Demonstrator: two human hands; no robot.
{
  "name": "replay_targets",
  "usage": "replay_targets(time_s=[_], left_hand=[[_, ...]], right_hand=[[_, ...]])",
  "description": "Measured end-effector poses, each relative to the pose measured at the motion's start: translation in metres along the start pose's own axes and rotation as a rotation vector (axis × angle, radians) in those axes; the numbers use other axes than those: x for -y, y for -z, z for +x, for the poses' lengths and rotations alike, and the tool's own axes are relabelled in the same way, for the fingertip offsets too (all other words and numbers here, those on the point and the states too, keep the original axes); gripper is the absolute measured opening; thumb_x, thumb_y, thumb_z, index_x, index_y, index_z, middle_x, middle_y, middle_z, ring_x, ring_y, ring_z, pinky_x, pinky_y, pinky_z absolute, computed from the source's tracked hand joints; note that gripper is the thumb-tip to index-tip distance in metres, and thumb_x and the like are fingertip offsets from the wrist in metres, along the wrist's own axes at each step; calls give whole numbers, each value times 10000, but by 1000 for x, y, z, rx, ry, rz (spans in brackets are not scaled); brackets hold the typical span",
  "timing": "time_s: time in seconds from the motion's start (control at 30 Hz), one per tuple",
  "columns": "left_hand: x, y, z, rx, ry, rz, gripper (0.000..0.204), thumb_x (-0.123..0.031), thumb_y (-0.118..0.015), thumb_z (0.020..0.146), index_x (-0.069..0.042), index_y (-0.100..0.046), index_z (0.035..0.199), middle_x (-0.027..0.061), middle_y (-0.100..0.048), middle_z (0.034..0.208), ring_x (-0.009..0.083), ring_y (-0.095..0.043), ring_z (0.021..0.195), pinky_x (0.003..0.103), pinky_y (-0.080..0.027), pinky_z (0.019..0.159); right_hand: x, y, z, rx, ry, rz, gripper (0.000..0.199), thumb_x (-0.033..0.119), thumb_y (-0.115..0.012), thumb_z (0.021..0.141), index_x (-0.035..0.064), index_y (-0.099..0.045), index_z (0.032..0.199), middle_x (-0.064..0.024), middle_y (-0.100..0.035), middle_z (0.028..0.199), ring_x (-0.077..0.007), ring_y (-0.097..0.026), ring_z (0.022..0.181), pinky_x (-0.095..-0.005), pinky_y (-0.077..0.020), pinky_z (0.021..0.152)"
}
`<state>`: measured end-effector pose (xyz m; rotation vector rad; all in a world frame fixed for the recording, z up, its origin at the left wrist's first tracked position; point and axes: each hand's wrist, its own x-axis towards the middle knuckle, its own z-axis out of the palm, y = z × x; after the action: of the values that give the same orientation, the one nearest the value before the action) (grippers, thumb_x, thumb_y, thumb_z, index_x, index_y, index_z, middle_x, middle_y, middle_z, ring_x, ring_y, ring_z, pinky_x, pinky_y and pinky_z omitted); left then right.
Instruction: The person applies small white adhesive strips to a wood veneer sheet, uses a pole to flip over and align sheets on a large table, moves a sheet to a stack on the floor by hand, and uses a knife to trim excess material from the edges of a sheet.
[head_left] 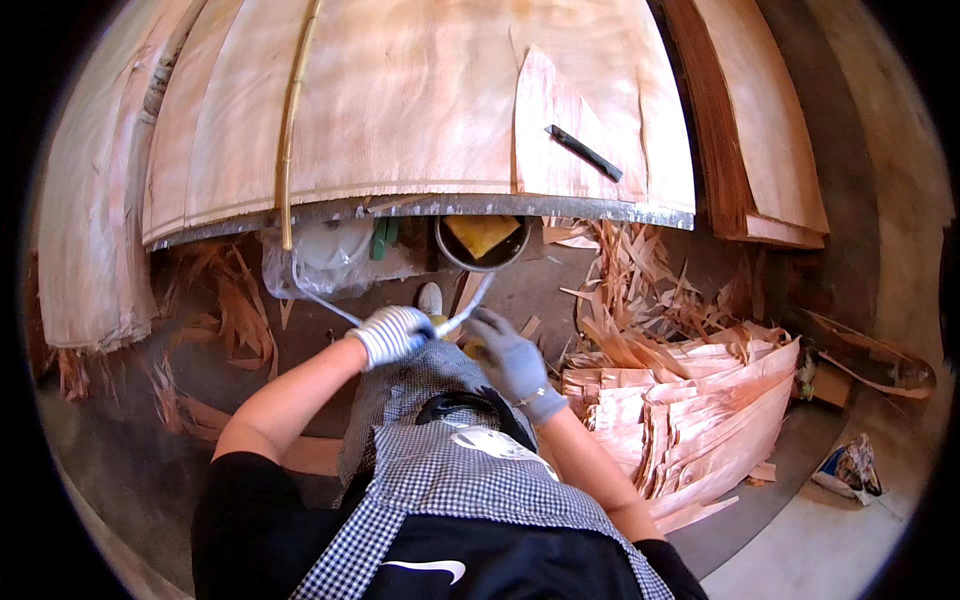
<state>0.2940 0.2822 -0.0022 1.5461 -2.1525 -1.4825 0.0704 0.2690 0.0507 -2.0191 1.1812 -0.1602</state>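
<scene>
Centrally, the left hand (393,337), in a striped glove, is closed around a pale strip (468,311); its fingertips are turned out of sight. The strip lies in front of the apron (430,385), below the worktop edge, one length rising toward the bag (340,262) and the other toward the bowl (514,256). The first length is hard to follow against the clear plastic, and whether the second touches the bowl's rim cannot be told. The right hand (514,366), in a grey glove, is just beside the strip with fingers bent; whether it grips anything cannot be made out.

The worktop overhangs the bag and cuts off the back of the bowl, in which a yellow sponge (482,235) sits. A green object (384,238) beside the bag is too obscured to identify. One shoe (430,298) shows only in part beyond the left hand. Above, wood sheets (400,110) run out of view, bearing a pole (291,130) and a dark bar (584,153). At right, scraps (628,268) partly cover a stack (690,410).
</scene>
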Motion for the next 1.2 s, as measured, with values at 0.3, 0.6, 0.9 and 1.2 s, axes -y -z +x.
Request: replay_targets(time_s=[0.3, 0.6, 0.9, 1.2], left_hand=[[-40, 2, -24, -86, -200, -39, 254, -145, -541, 732, -49, -545, 966, 169, -590, 837, 345, -566, 789, 394, -462, 709], [-22, 46, -12, 135, 147, 1, 335, -344, -506, 794, -70, -609, 957, 165, -619, 847, 304, -600, 782, 396, -464, 723], [-71, 37, 31, -272, 206, 365, 223, -243, -457, 770, -71, -589, 721, 161, -607, 732, 310, -592, 694, 441, -438, 660], [-103, 30, 65, -125, 78, 473, 186, -194, -473, 734, -38, -569, 765, 170, -603, 734, 304, -595, 672, 414, -456, 627]], right_hand=[[7, -13, 21, 538, 10, 93, 282, 229, -557, 757, 59, -566, 983, -190, -589, 871, -343, -561, 829, -379, -436, 750], [-93, 63, 11, 295, -366, -334, 268, 202, -528, 752, 127, -568, 1006, -157, -575, 934, -319, -560, 871, -390, -451, 748], [-33, 56, 49, 446, -37, 303, 411, 165, -546, 770, 65, -477, 1163, -191, -577, 976, -299, -562, 896, -353, -428, 799], [-44, 69, 68, 179, 181, 152, 426, 194, -547, 746, 72, -468, 1147, -176, -598, 897, -328, -559, 880, -367, -439, 754]])
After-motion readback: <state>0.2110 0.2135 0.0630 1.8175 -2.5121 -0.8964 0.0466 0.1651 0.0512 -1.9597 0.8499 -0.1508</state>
